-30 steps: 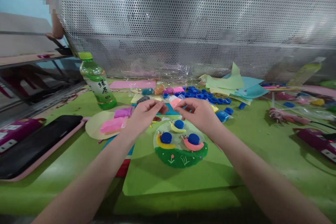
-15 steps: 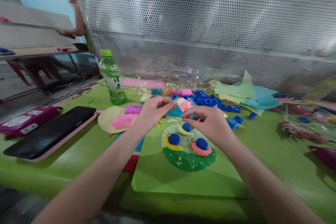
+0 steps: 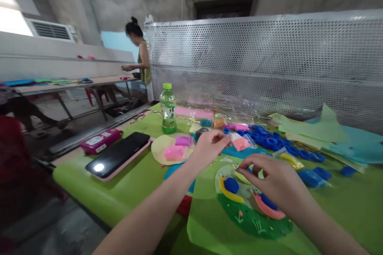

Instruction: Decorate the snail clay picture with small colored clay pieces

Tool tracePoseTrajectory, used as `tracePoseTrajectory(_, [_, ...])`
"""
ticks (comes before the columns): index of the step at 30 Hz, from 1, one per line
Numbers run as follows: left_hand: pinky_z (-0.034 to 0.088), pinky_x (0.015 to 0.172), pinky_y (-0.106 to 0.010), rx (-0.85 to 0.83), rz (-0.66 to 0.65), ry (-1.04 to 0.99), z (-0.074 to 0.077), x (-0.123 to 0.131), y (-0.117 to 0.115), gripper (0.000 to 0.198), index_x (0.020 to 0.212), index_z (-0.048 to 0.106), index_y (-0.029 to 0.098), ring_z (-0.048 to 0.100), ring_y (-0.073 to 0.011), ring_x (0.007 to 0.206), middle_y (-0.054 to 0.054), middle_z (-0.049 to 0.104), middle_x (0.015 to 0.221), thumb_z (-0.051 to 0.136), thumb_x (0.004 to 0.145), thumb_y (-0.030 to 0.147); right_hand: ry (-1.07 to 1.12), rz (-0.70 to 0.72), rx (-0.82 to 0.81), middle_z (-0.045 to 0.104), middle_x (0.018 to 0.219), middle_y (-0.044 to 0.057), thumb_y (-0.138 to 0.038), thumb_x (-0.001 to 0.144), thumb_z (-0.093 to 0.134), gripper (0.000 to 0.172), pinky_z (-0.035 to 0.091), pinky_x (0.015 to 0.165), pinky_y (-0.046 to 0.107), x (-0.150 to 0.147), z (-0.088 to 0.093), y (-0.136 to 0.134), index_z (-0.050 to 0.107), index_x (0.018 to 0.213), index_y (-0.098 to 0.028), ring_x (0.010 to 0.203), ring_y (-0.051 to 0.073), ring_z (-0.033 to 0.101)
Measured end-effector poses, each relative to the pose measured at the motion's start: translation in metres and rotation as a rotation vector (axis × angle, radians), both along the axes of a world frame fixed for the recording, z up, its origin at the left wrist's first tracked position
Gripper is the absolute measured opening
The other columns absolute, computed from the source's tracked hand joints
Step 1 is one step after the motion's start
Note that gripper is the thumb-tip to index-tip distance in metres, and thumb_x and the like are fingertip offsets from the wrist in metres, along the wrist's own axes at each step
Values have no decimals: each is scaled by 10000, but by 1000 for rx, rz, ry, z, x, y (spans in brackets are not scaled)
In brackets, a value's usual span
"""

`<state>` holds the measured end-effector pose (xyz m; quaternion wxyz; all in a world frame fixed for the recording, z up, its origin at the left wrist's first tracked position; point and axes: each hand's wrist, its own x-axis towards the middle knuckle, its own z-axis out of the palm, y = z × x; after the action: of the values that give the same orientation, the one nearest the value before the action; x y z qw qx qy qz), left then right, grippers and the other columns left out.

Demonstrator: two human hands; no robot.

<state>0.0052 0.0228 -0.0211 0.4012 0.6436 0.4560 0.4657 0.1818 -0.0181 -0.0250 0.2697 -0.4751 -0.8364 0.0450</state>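
A round clay picture (image 3: pixel 233 203) with a dark green lower part lies on a green mat (image 3: pixel 206 227). On it are a yellow clay snail (image 3: pixel 230 191) and a pink clay snail (image 3: pixel 267 207), both with blue shells. My right hand (image 3: pixel 269 173) covers part of a pale yellow snail (image 3: pixel 243 178) at the top. Its thumb and forefinger are pinched by that snail's head; anything between them is too small to make out. My left hand (image 3: pixel 211 145) hovers beyond the picture's upper left edge, fingertips pressed together, their contents hidden.
Behind the hands lie many blue rings (image 3: pixel 266 139) and bagged pink clay (image 3: pixel 241 143). A green tea bottle (image 3: pixel 168 111), a black phone (image 3: pixel 119 155) and a purple pack (image 3: pixel 101 141) stand or lie left. Paper sheets (image 3: pixel 314 127) lie right. A person (image 3: pixel 143 59) stands beyond.
The view has swung left and up, so the table sits farther right and lower. My right hand has come down to the pale yellow snail's head. My left hand keeps its pinch.
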Motion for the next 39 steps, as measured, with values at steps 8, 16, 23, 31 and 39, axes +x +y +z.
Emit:
tracePoseTrajectory(8, [420,513,-203,3,7,28,-1,0,-3,185,798,636,164,546,-94,610,-39,649,754,584,766,338,-86,52,87,702,817,-45,-329,845,493,176,492,509,259,0,-9,-2,655,784,-295,607,145,654])
tracePoseTrajectory(16, [453,637,-235,140,40,120,-1,1,-2,251,748,619,162,597,-120,720,-44,673,803,439,853,301,-187,162,401,686,758,23,-333,941,302,382,461,460,242,-2,-12,-9,626,770,-224,531,133,622])
tracePoseTrajectory(23, [432,680,-253,232,98,187,6,-2,-1,226,732,587,166,590,-130,726,-49,663,779,433,860,272,-190,265,348,695,855,31,-248,921,390,251,512,587,270,-4,-3,-14,632,881,-196,703,159,655])
tracePoseTrajectory(31, [323,576,-244,341,136,278,13,-6,-4,195,746,547,183,508,-108,626,-15,614,724,438,871,285,-200,387,207,667,869,27,-229,900,470,193,477,704,313,-8,-6,-25,648,833,-197,792,162,602])
tracePoseTrajectory(39, [188,465,-261,443,92,403,11,-1,-12,303,600,343,179,311,-63,453,48,387,532,402,882,274,-191,380,90,662,989,32,-214,874,513,173,483,800,364,-14,-16,-21,682,874,-252,936,199,580])
